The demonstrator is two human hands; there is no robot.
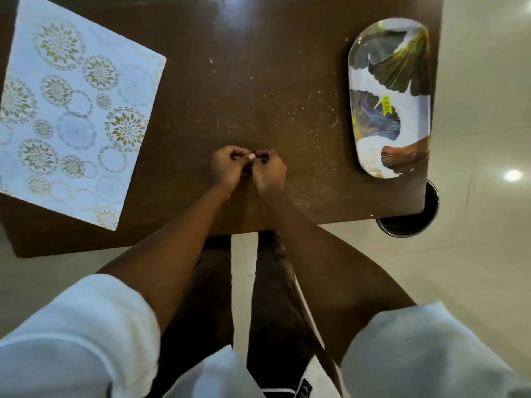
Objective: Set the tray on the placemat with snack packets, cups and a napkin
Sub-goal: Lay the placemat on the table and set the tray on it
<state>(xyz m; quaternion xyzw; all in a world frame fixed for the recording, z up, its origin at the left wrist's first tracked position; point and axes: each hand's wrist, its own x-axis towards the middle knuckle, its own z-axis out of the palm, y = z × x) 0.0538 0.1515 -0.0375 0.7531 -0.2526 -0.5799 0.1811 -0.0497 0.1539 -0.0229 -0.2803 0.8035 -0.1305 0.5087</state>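
Table [258, 53]: placemat [71, 110] left, tray [388, 133] right, apart.

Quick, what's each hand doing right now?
Left hand: fingers curled, touching the right; holding anything, cannot be told.
Right hand: the same.

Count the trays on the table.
1. The tray lies at the table's right edge, apart from the placemat on the left. No second one shows, though the view crops the table's far side.

Hands meeting over surface, tray apart from placemat.
Left hand [227, 168] and right hand [268, 170] are touching, fingers [251, 157] curled; tray [390, 96] and placemat [71, 110] are lying well apart on the surface [258, 81].
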